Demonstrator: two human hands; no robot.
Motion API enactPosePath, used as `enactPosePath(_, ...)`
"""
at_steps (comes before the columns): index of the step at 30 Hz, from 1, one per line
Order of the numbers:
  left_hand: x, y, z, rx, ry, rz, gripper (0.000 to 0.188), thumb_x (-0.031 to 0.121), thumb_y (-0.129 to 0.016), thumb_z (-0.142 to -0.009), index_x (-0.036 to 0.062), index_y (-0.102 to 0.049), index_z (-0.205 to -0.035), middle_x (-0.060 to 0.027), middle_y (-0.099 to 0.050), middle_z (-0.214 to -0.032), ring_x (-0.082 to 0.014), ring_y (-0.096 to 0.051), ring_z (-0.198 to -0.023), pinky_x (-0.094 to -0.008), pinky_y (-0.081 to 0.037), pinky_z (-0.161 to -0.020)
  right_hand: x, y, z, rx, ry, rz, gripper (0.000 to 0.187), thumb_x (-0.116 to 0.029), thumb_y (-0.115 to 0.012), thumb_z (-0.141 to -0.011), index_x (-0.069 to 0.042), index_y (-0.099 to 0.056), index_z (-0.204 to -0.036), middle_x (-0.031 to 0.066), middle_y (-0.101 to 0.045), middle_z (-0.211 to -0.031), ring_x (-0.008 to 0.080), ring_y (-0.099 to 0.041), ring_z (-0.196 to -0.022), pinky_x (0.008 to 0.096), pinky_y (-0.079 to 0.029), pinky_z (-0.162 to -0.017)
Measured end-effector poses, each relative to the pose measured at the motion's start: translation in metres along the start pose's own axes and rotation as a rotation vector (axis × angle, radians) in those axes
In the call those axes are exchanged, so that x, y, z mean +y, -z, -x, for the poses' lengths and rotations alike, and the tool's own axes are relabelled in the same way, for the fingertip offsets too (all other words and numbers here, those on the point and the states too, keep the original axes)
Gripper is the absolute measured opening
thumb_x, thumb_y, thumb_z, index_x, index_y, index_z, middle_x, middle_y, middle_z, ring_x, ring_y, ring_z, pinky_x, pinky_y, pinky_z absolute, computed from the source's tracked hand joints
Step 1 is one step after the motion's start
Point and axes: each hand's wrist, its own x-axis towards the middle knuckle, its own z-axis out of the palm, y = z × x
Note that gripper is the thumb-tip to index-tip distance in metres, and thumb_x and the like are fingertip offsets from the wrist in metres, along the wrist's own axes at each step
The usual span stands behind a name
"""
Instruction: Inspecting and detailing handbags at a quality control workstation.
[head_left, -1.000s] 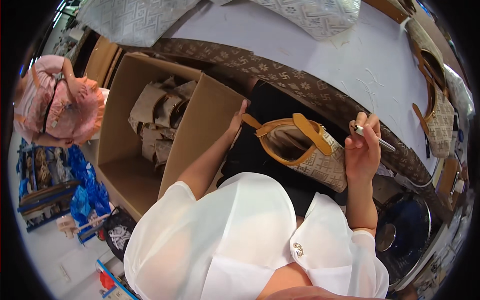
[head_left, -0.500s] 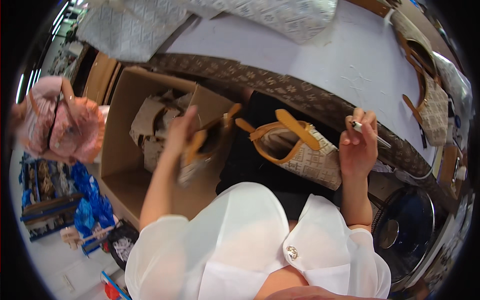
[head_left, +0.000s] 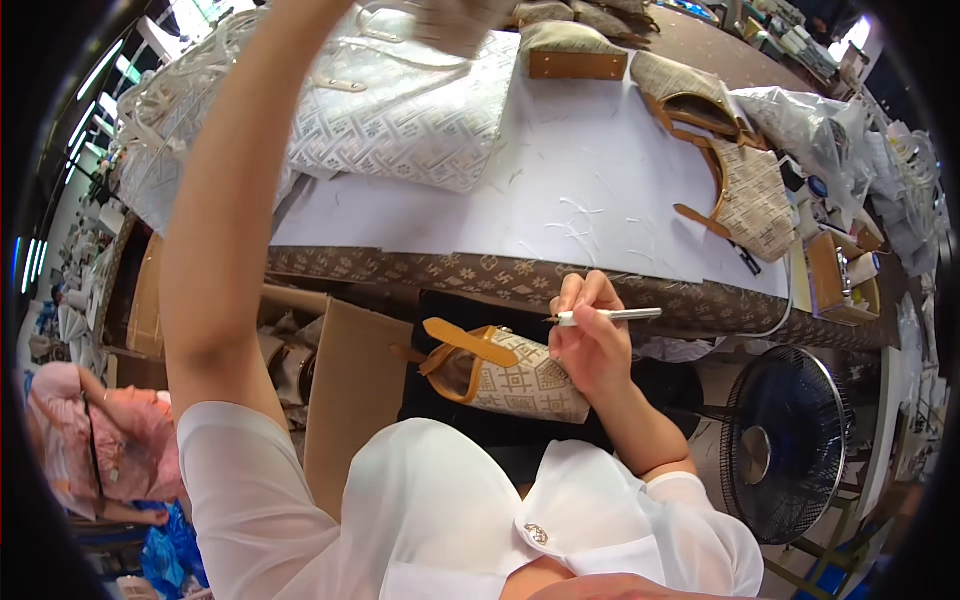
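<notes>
My right hand (head_left: pixel 597 340) pinches a slim white pen-like tool (head_left: pixel 632 314), its dark tip pointing left. Just below lies a small beige patterned bag (head_left: pixel 533 387) on my dark-clad lap, with tan trim and a tan strap; its open mouth faces left. The wrist is close against the bag's right end. My left arm stretches far across the table, and my left hand (head_left: pixel 455 22) is smeared by motion at the top edge, over a silvery-white patterned bag (head_left: pixel 400 130). Its fingers cannot be made out.
On the white tabletop (head_left: pixel 580 170) lie loose threads and more beige bags (head_left: pixel 755 195). An open cardboard box (head_left: pixel 355 390) with bags inside stands left of my lap. A black fan (head_left: pixel 785 445) is at right. Another person (head_left: pixel 105 435) in pink is at far left.
My left hand has left the cardboard box, where a beige bag was beside it, and swung up across the table. The view has tipped up. My right hand keeps the pen-like tool.
</notes>
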Motion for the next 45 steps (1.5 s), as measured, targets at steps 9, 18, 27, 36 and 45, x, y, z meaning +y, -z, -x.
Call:
enactPosePath(9,-0.03,0.058,0.253,-0.217,0.08,0.269,0.004,0.003,-0.049,-0.084,0.0035,-0.049,-0.081,-0.0101,-0.051,-0.071,-0.0174,-0.044,-0.063,-0.0294,-0.037,-0.058,-0.014,0.011,-0.022,-0.024,0.196,-0.067,0.008,-0.004,-0.056,-0.094,-0.002,-0.05,-0.089,0.0113,-0.054,-0.092,0.0111,-0.051,-0.064,0.0295,-0.059,-0.056)
enactPosePath(18,-0.025,0.081,0.41,-0.876,-0.019,-0.222,0.03,0.025,-0.079,-0.079,0.0027,-0.067,-0.095,-0.0115,-0.066,-0.085,-0.03,-0.059,-0.077,-0.0392,-0.047,-0.068,-0.045,-0.006,-0.03,-0.051,0.418,0.065,0.011,-0.009,-0.055,-0.097,-0.003,-0.048,-0.091,0.0101,-0.051,-0.091,0.008,-0.043,-0.063,0.0223,-0.055,-0.054)
enactPosePath(27,0.071,0.088,0.281,-0.621,1.189,0.595,0.02,0.02,-0.07,-0.09,0.0017,-0.065,-0.083,0.0031,-0.054,-0.062,-0.0057,-0.048,-0.046,-0.0228,-0.037,-0.042,-0.103,-0.064,-0.008,-0.132,0.405,0.139,0.009,-0.008,-0.049,-0.1,0.0,-0.046,-0.096,0.0114,-0.045,-0.099,0.0081,-0.04,-0.064,0.0217,-0.05,-0.058)
enactPosePath(36,0.02,0.046,0.316,-0.744,1.475,0.654,0.029,0.029,-0.062,-0.095,0.0016,-0.067,-0.09,-0.0004,-0.062,-0.067,-0.006,-0.052,-0.049,-0.0216,-0.042,-0.043,0.005,-0.058,0.008,-0.152,-0.291,0.45,0.014,0.003,-0.063,-0.088,0.0,-0.051,-0.081,0.0081,-0.056,-0.08,0.009,-0.059,-0.062,0.0246,-0.06,-0.061)
enactPosePath(45,0.005,0.075,0.289,-0.633,0.122,-0.019,0.016,0.022,-0.073,-0.084,0.0073,-0.068,-0.085,-0.0006,-0.061,-0.079,-0.0164,-0.058,-0.073,-0.0309,-0.047,-0.067,0.018,-0.033,0.0,-0.152,-0.256,0.686,0.014,0.002,-0.063,-0.089,-0.001,-0.051,-0.082,0.0089,-0.056,-0.082,0.0079,-0.052,-0.061,0.0199,-0.048,-0.059)
